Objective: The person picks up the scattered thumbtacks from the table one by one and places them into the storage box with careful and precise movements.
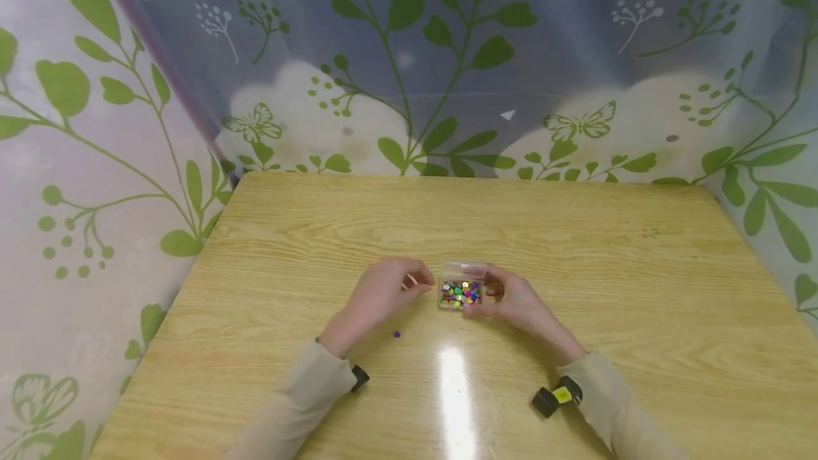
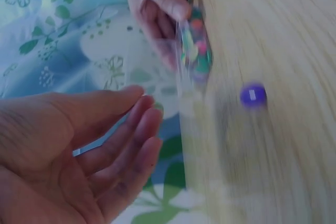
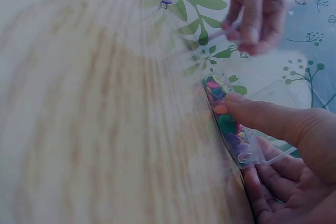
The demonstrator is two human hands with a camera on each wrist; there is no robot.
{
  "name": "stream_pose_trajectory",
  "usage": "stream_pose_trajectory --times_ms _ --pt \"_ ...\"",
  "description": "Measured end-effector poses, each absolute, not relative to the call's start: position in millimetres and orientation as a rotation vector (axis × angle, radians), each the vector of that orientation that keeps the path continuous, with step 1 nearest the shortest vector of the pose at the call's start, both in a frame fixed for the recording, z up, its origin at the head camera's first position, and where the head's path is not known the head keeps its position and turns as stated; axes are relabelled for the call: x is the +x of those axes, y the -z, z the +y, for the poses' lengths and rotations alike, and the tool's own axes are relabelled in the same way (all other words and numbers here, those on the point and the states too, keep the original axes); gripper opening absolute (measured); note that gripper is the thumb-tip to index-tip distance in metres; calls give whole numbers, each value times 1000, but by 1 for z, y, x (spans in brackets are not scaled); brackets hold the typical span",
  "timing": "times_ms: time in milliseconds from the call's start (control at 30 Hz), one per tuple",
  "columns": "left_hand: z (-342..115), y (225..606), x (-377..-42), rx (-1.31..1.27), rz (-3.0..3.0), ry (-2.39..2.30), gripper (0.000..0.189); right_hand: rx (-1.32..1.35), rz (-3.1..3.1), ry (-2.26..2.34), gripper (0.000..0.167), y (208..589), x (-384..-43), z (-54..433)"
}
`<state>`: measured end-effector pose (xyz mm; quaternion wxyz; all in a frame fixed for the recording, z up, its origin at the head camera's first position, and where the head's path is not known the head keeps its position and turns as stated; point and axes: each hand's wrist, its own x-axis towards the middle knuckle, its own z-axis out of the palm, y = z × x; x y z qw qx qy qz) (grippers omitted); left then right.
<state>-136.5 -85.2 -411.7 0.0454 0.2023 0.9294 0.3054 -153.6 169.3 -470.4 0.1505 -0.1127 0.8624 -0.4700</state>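
Observation:
A small clear plastic box [image 1: 450, 304] with its lid [image 1: 465, 268] raised sits on the table, holding several colourful round-headed thumbtacks [image 3: 228, 124]. My right hand [image 1: 516, 301] grips the box's right side, thumb at the front and fingers behind, as the right wrist view also shows. Just left of the box is my left hand [image 1: 386, 288], its fingers loosely bent and thumb tip close to the index fingertip. Nothing shows between them in the left wrist view. A single purple thumbtack [image 1: 397, 334] rests on the table, nearer to me than the left hand.
The wooden table [image 1: 307, 226] meets a leaf-patterned curtain [image 1: 441, 77] at its back and sides. A bright glare [image 1: 456, 396] lies on the tabletop in front of the box. Dark straps [image 1: 361, 378] are worn on both wrists.

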Motion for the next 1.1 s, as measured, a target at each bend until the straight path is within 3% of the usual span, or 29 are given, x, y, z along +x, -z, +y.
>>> stream_pose_trajectory --times_ms 200,433,1100 --pt "-109 415 -129 614 2818 -812 1 -320 2483 1341 72 469 -153 170" --pt "-123 422 -119 678 2668 -777 12 -309 2487 1328 71 467 -152 170" --pt "-123 438 -114 693 2705 -850 16 -319 2499 1317 70 469 -152 168"
